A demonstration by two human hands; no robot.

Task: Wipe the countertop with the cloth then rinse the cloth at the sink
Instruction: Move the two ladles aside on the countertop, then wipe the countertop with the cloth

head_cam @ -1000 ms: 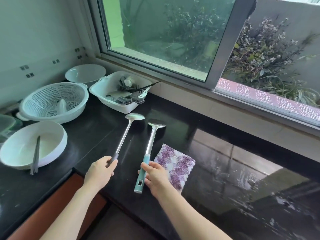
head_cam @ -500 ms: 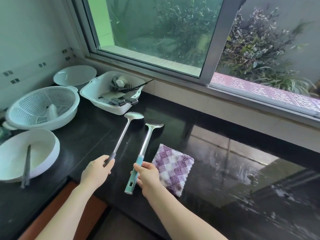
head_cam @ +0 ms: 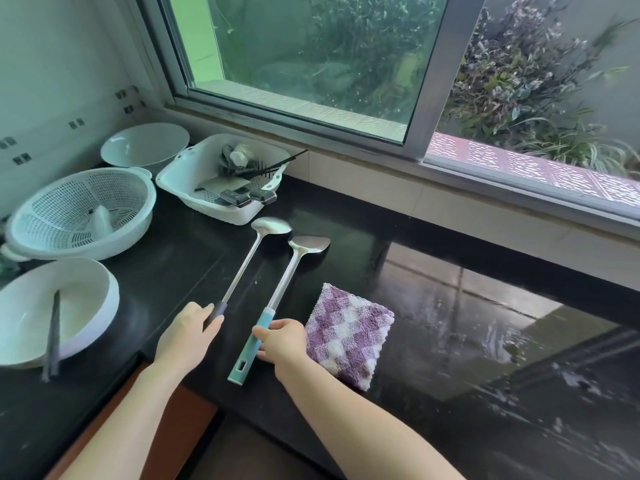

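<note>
**Cloth lying beside your right hand, both hands gripping utensils**

The purple-and-white checked cloth (head_cam: 349, 336) is lying folded flat on the black countertop (head_cam: 188, 252), just to the outer side of your right hand (head_cam: 284, 341). Its near edge is meeting the back of that hand and your wrist, and no fingers are touching its top.

Your right hand is curling its fingers and thumb round the teal handle of a steel spatula (head_cam: 275, 295). The handle's end is sticking out towards you below the hand, and the blade is pointing away from you, well beyond your fingertips. Whether the blade is resting on the stone or hanging just above it, I cannot tell.

Your left hand (head_cam: 185, 337) is wrapping round the dark handle of a steel ladle (head_cam: 242, 268). The ladle is running almost parallel to the spatula, its bowl ahead of that hand.

Further ahead of your left hand a white rectangular drain tub (head_cam: 180, 174) is sitting with small kitchen tools lying in it. To the outer side of that hand a white colander (head_cam: 79, 213) is standing, and nearer you a white bowl (head_cam: 88, 299) is holding a pair of dark chopsticks (head_cam: 53, 336) that are leaning over its rim. Another white bowl (head_cam: 145, 143) is standing behind the colander, against the tiled wall.

Beyond the cloth, out past your right hand, the counter is shining with the window's (head_cam: 311, 64) reflection and pale wet-looking streaks.
</note>
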